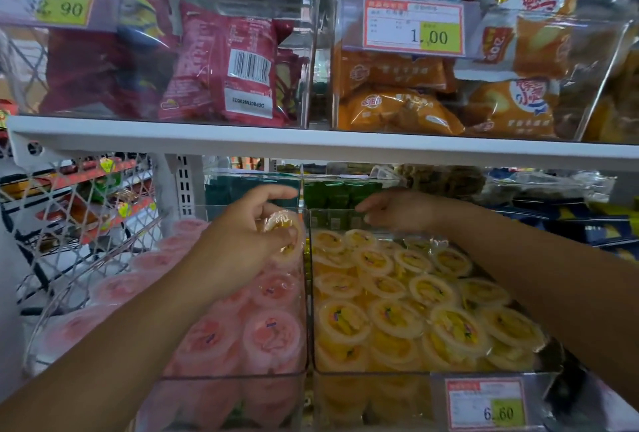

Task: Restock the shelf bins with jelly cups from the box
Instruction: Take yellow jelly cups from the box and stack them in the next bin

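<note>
My left hand (242, 234) grips a yellow jelly cup (285, 234) above the wall between two clear bins. The left bin (228, 378) holds pink jelly cups (273, 331). The right bin (380, 374) is packed with several yellow jelly cups (397, 310) lying lid-up. My right hand (394, 208) reaches to the back of the right bin, fingers extended over its rear edge, holding nothing that I can see. The supply box is out of view.
A white shelf board (311, 143) runs just above the bins. Above it stand clear bins of red snack packs (224, 68) and orange snack packs (449, 85). Green packets (332, 193) sit behind the bins. A wire rack (86, 210) stands left.
</note>
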Tool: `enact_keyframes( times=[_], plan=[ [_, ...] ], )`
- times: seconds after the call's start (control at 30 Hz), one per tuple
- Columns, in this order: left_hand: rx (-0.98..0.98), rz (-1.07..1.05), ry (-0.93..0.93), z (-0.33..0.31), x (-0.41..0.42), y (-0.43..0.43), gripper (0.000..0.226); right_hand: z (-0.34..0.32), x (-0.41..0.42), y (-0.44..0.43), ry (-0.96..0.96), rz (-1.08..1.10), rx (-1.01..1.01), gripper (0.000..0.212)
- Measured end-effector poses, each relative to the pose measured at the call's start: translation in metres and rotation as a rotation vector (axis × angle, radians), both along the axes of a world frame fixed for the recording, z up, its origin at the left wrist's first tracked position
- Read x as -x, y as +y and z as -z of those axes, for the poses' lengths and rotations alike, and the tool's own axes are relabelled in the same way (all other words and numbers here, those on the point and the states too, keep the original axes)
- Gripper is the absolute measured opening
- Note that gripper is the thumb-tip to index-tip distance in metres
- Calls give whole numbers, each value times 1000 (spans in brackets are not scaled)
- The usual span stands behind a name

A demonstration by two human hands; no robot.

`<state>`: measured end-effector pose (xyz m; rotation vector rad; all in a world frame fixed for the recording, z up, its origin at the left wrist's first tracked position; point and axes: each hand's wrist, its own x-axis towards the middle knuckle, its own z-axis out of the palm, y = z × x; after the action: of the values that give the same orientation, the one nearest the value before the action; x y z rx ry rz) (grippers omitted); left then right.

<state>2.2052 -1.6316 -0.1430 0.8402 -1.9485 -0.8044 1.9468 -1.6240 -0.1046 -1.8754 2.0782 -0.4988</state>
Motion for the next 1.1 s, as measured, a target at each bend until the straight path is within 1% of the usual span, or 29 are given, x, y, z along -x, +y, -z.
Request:
enact_keyframes(
  times=[0.03, 0.07, 0.1, 0.13, 0.17, 0.2, 0.3, 0.33, 0.37, 0.43, 0.5, 0.57, 0.63, 0.7, 0.77, 0.83, 0.93, 1.03, 1.1],
  plan=[
    [10, 16, 21, -1, 5, -1, 43, -5, -2, 7, -124, -43, 22, 31],
    [22, 25, 34, -2, 11, -1, 41, -8, -4, 14, -310, -99, 10, 28],
    [35, 20, 29, -3, 18, -1, 40, -12, -9, 23, -493, -165, -32, 25],
    [45, 16, 18, -4, 26, 0, 42, -13, -14, 30, -633, -229, -77, 22],
    [52, 24, 8, -5, 34, -1, 46, -13, -20, 36, -717, -284, -92, 20],
    [55, 37, -5, -6, 43, 0, 49, -9, -26, 39, -766, -307, -63, 17],
    [83, 84, -57, -8, 65, 2, 52, 2, -30, 42, -891, -222, 112, 10],
    [80, 106, -78, -9, 70, 1, 52, 2, -26, 42, -899, -182, 147, 10],
    [67, 137, -107, -9, 73, 0, 53, 0, -20, 43, -855, -138, 179, 9],
    [62, 204, -219, -7, 76, -5, 53, -6, 2, 40, -640, -13, 240, 10],
    [155, 228, -464, -4, 78, -9, 49, -8, 29, 29, -432, 100, 241, 12],
    [229, 250, -664, -1, 82, -10, 45, -4, 49, 19, -303, 175, 157, 13],
    [261, 299, -762, 2, 88, -9, 43, 2, 58, 11, -222, 219, 66, 15],
    [310, 324, -858, 5, 92, -13, 44, 9, 60, 5, -119, 225, 7, 10],
    [337, 306, -956, 10, 94, -21, 46, 17, 58, 2, -3, 205, -31, 15],
    [342, 290, -999, 13, 95, -26, 47, 26, 59, 0, 47, 180, -47, 18],
    [342, 283, -992, 12, 95, -24, 44, 31, 59, 0, 122, 113, -36, 21],
    [328, 283, -900, 3, 92, -12, 40, 23, 59, 14, 118, 92, 15, 30],
    [303, 274, -809, -5, 86, 0, 38, 11, 55, 33, 102, 80, 93, 31]
  ],
)
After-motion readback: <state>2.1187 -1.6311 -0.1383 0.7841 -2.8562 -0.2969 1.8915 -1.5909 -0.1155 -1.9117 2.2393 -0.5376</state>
